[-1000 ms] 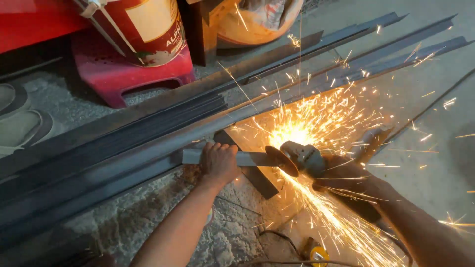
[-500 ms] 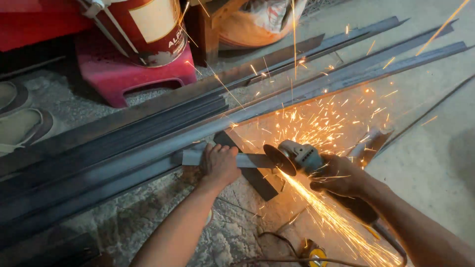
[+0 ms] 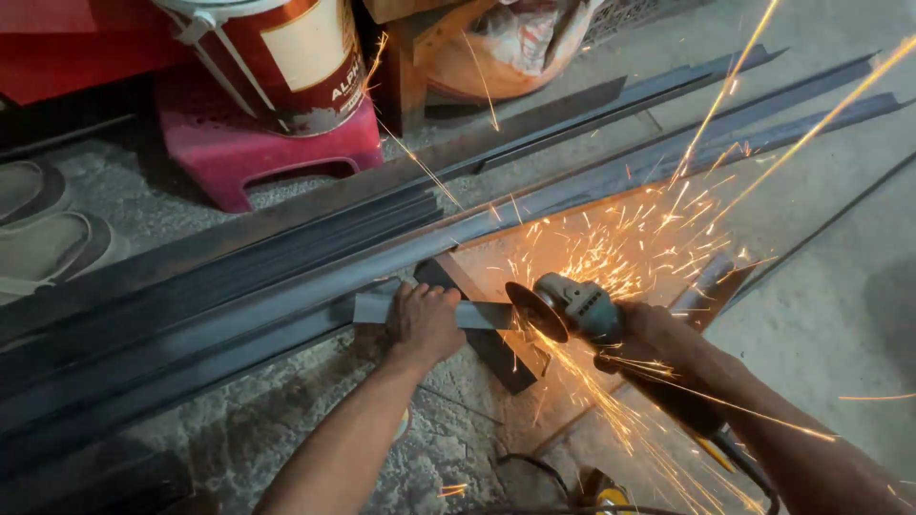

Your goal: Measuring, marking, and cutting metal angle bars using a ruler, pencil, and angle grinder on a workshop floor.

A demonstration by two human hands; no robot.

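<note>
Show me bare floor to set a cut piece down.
Bare concrete floor right of the thin rod. Crowded: long steel bars, stool with paint bucket, sparks around the angle grinder.

Dim ambient light is covering the scene, and the stacked steel bars (image 3: 239, 305) at left are sinking into deep shadow. The sparks (image 3: 611, 257) at the angle grinder (image 3: 572, 307) are glowing orange-white, blooming into glare and warming the floor nearby. Long spark trails are streaking with motion blur toward the far right. The near corners are staying murky.
</note>
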